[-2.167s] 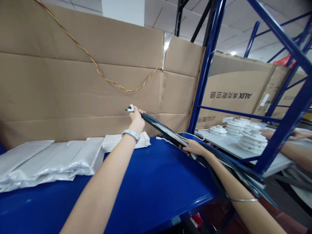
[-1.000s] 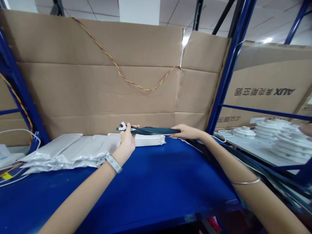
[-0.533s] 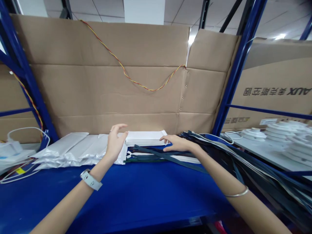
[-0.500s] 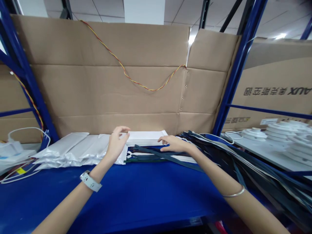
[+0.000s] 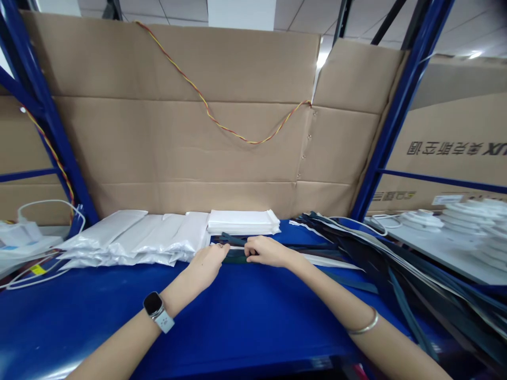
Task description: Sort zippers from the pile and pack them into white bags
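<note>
From my screen I have both bare hands low on the blue steel shelf (image 5: 99, 327), close together near its back. The right hand (image 5: 267, 252) is curled narrow over a bundle of dark green strips (image 5: 234, 257), its fingers closed on them as far as I can see (the thumb is hidden from this view). The left hand (image 5: 206, 265) bends downward just beside the bundle, its fingertips (image 5: 225, 249) at the near end; I cannot tell whether it grips the strips or only touches them. The bundle lies flat on the shelf, directly in front of a stack of white flat packs (image 5: 243, 221). To the left lie plastic-wrapped white packs (image 5: 134, 238); to the right, a heap of long dark strips (image 5: 348, 248) spills over the shelf edge. A smartwatch (image 5: 156, 311) sits on the left wrist, a thin bangle (image 5: 362, 328) on the right. Behind everything stands a cardboard sheet (image 5: 178, 148), with a twisted red-and-yellow wire (image 5: 222, 126) across it.
</note>
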Tool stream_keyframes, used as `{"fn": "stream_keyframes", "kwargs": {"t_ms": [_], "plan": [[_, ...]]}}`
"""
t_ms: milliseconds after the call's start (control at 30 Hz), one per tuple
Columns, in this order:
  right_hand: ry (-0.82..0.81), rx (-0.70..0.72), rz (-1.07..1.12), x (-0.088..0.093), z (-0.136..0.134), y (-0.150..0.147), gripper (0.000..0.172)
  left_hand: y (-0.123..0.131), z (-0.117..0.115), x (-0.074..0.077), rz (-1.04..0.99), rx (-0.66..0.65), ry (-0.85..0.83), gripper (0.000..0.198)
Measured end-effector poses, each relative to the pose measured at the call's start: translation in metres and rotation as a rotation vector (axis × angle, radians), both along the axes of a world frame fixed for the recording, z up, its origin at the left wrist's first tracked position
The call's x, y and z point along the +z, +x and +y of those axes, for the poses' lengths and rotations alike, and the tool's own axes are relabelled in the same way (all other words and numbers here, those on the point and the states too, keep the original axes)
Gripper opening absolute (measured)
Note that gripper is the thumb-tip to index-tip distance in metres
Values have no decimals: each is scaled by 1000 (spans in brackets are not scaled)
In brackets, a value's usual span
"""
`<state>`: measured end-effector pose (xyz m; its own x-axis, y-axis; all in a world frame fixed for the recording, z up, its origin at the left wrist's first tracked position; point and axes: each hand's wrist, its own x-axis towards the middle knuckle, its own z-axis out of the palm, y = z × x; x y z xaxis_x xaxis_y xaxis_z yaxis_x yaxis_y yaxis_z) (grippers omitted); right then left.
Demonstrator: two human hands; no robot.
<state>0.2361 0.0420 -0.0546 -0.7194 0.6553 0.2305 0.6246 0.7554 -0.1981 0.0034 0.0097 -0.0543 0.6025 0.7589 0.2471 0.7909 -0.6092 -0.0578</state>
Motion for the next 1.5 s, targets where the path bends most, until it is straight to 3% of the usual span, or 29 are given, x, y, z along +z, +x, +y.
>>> {"fn": "stream_keyframes", "kwargs": {"t_ms": [233, 367, 533, 667, 767, 933, 1033, 1167, 1267, 1400, 1500], "plan": [[-218, -19, 108, -7, 0, 4, 14, -21, 18, -12, -130, -70, 24, 28], [-321, 12, 178, 2, -4, 10, 8, -19, 35, -7, -191, -23, 10, 27], [-291, 65, 235, 27, -12, 22, 8, -10, 28, 7, -330, 47, 27, 24], [-281, 41, 267, 40, -15, 31, 9, -9, 15, 17, -460, 36, -149, 34], [-253, 12, 300, 42, -15, 33, 10, -8, 14, 25, -610, 73, -238, 33], [-108, -91, 397, 36, -18, 21, 13, -4, 12, 32, -792, 158, -191, 30], [-50, -175, 525, 30, -27, -2, 18, 3, 5, 32, -768, 141, -96, 30], [-398, -65, 713, 18, -42, -37, 27, 14, -7, 28, -700, 32, -26, 27], [-521, 6, 825, 10, -49, -51, 26, 20, -14, 25, -661, -15, -54, 27], [-569, -29, 882, 8, -50, -52, 17, 21, -16, 23, -600, -12, -50, 28], [-425, -91, 765, 11, -50, -48, 9, 22, -15, 24, -550, 17, -11, 29]]}}
